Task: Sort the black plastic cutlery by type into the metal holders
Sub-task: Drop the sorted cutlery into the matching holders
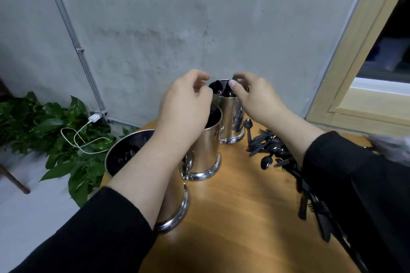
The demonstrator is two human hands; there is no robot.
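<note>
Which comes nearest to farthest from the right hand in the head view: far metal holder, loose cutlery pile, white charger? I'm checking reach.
1. Far metal holder, directly under the right hand.
2. Loose cutlery pile, on the table below the right forearm.
3. White charger, at the wall socket, far left.

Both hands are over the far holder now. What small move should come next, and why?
Probably the right hand should let its piece drop into the far holder: its fingers pinch something dark at the rim, above cutlery already inside. The left hand, curled and seemingly empty, could reach back to the pile on the table.
</note>
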